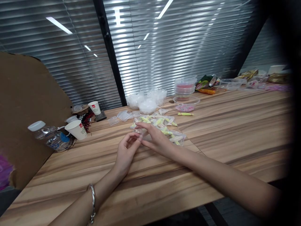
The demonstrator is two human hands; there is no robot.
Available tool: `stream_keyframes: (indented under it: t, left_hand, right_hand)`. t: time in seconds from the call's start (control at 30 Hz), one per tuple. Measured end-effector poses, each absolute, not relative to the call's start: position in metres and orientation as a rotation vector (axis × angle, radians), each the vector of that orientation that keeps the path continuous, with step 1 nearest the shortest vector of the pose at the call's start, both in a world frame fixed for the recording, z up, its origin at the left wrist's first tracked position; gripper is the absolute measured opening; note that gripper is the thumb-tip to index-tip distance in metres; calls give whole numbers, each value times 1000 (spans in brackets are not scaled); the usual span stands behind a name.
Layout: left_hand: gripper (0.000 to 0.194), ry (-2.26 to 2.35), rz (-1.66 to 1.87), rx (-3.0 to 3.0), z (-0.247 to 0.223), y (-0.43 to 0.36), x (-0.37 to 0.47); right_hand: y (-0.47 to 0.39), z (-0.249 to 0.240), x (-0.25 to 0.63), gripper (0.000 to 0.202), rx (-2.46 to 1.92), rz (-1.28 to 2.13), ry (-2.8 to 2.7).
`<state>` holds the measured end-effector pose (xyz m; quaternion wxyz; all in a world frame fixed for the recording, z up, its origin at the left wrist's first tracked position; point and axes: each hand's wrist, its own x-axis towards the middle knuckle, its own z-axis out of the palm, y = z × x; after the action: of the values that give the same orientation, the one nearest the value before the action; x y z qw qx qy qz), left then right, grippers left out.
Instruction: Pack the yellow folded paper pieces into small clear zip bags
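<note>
My left hand [127, 150] is closed, thumb and fingers pinched together at the edge of a small clear plastic bag [146, 135]. From the other side my right hand [157, 139] holds the same bag, its thumb meeting my left fingertips and its index finger stretched over the top. Whatever may be inside this bag is hidden by the fingers. Just beyond the hands lies a pile of clear bags with yellow-green pieces [162, 121] in them. To the right of that pile, a single yellow-green stick-shaped piece [185, 114] rests on the wooden table [225, 131].
Flat clear bags [124, 115] and white translucent round containers [148, 106] stand behind the pile. A clear bowl with pink bits [185, 105] sits before stacked tubs [184, 84]. At left are paper cups [77, 129], a plastic bottle [51, 135] and a cardboard panel [25, 103].
</note>
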<state>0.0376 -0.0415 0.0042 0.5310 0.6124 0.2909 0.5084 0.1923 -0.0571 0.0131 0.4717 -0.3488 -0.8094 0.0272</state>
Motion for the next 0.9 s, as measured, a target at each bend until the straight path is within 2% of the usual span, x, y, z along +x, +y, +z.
stream_keyframes:
  t: [0.27,0.43,0.53,0.67,0.9]
  left_hand:
    - [12,699,1282,1318,-2,-36,35]
    - [17,761,1327,1134,-8,-26,31]
    - [17,752,1300,1168,-10,-24,30]
    - [16,714,1266,1259,-11,-25,32]
    - [12,663,1207,1312,-11,-28,33]
  right_hand:
    - [-57,25,198,64,-843,-22,-2058]
    - [-38,31,230,39,-1064,-100,-1784]
    - [-15,23,268,38,-1367,-215,-1637]
    - [2,8,317,47,-2055,-297,-1519]
    - [5,-23,358,55,-2394,-225,-1422]
